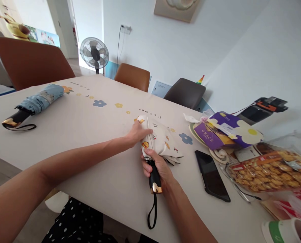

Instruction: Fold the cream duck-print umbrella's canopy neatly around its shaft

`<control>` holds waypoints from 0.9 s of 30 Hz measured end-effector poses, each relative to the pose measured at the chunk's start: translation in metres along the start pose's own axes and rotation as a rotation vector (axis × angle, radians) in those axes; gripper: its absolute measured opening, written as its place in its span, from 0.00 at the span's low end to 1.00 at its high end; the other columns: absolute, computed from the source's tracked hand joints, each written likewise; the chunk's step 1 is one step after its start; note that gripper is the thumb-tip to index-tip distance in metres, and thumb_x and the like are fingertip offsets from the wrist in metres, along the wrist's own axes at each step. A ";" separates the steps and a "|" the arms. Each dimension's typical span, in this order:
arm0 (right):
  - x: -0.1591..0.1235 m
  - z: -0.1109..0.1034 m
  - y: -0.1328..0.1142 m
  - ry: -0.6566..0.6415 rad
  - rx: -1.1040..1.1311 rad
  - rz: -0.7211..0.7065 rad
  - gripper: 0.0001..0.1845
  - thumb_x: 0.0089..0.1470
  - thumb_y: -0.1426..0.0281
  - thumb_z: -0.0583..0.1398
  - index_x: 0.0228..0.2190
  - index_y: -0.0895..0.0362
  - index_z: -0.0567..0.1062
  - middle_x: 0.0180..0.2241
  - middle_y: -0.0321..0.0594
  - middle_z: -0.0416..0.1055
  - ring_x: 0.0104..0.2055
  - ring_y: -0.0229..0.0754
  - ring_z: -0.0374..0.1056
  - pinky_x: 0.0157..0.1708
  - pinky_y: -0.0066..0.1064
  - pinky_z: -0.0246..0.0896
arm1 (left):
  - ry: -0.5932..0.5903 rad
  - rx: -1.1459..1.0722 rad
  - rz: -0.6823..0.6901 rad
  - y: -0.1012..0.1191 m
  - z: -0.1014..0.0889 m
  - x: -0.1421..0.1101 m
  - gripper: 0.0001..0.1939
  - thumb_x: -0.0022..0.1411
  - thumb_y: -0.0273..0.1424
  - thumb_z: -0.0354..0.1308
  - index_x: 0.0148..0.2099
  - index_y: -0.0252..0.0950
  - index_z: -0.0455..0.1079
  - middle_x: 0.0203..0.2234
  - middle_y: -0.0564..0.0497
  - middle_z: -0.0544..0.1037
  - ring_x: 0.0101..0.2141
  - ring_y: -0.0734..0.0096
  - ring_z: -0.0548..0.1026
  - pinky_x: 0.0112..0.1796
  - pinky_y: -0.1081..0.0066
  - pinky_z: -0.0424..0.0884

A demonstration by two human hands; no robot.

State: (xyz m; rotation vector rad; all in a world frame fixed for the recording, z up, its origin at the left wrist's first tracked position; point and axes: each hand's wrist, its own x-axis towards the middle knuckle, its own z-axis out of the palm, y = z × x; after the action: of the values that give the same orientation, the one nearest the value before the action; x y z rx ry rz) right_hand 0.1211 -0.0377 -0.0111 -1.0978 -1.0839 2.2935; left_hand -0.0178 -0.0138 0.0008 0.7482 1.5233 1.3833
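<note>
A white folding umbrella with small cartoon prints lies across the table in front of me, its canopy loosely gathered and fanning out to the right. My right hand wraps round the top of its black handle, where the canopy begins. From the gold-tipped handle end hangs a black wrist loop. My left hand presses on the canopy's left edge near the far end, thumb laid across the fabric and the other fingers partly hidden behind it. Farther left rests a light blue umbrella, folded and wrapped, with a black and gold handle.
Right of the umbrella lies a black phone. Beyond it are a purple box, glasses, a cookie package and a paper cup. Chairs and a fan stand past the table's far edge.
</note>
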 end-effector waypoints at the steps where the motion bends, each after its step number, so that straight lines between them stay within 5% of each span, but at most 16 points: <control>1: 0.001 0.000 0.000 0.000 0.019 -0.004 0.13 0.45 0.61 0.60 0.24 0.59 0.67 0.11 0.28 0.56 0.11 0.28 0.48 0.11 0.22 0.48 | 0.039 0.050 0.045 0.000 0.000 0.000 0.33 0.42 0.32 0.64 0.51 0.35 0.58 0.48 0.40 0.66 0.50 0.53 0.65 0.47 0.60 0.63; 5: 0.001 0.001 0.001 0.009 0.072 -0.007 0.12 0.45 0.62 0.60 0.25 0.59 0.68 0.16 0.30 0.60 0.12 0.27 0.48 0.10 0.22 0.48 | 0.041 0.337 0.410 -0.004 0.005 0.000 0.32 0.46 0.28 0.59 0.54 0.35 0.56 0.58 0.42 0.53 0.58 0.58 0.52 0.56 0.64 0.48; 8: 0.000 0.002 0.000 0.025 0.079 -0.018 0.12 0.44 0.62 0.61 0.25 0.59 0.67 0.19 0.31 0.62 0.12 0.26 0.48 0.09 0.22 0.49 | -0.085 0.452 0.578 -0.009 0.009 0.000 0.22 0.48 0.27 0.56 0.49 0.36 0.63 0.54 0.45 0.61 0.58 0.61 0.53 0.57 0.65 0.46; 12: 0.000 0.004 -0.001 0.039 0.090 -0.040 0.11 0.44 0.64 0.60 0.22 0.59 0.66 0.18 0.30 0.60 0.12 0.27 0.48 0.09 0.22 0.49 | -0.197 0.557 0.636 -0.015 0.010 0.005 0.11 0.50 0.28 0.54 0.38 0.38 0.69 0.47 0.47 0.70 0.58 0.60 0.54 0.58 0.65 0.45; 19: 0.002 0.004 -0.002 0.041 0.107 -0.028 0.10 0.43 0.66 0.61 0.22 0.59 0.66 0.20 0.31 0.62 0.12 0.27 0.49 0.08 0.23 0.49 | -0.271 0.728 0.658 -0.007 0.013 0.009 0.04 0.50 0.28 0.53 0.30 0.39 0.68 0.41 0.48 0.74 0.54 0.56 0.60 0.56 0.61 0.45; 24: 0.001 0.004 -0.003 0.059 0.082 -0.013 0.10 0.42 0.66 0.62 0.23 0.59 0.66 0.20 0.32 0.62 0.12 0.27 0.49 0.09 0.23 0.49 | -0.405 0.913 0.686 0.004 0.039 0.012 0.07 0.51 0.27 0.49 0.22 0.38 0.63 0.25 0.51 0.75 0.34 0.63 0.71 0.52 0.62 0.52; 27: 0.000 0.004 -0.004 0.063 0.071 -0.007 0.11 0.42 0.66 0.61 0.21 0.59 0.66 0.19 0.31 0.61 0.12 0.27 0.49 0.09 0.23 0.49 | -0.482 1.009 0.641 0.010 0.058 0.017 0.05 0.50 0.28 0.50 0.24 0.37 0.64 0.25 0.48 0.75 0.33 0.61 0.71 0.45 0.63 0.59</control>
State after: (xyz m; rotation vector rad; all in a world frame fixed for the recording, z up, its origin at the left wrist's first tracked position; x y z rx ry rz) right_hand 0.1177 -0.0376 -0.0063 -1.1286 -0.9734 2.2580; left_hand 0.0273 0.0271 0.0094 2.1565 1.5831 0.6351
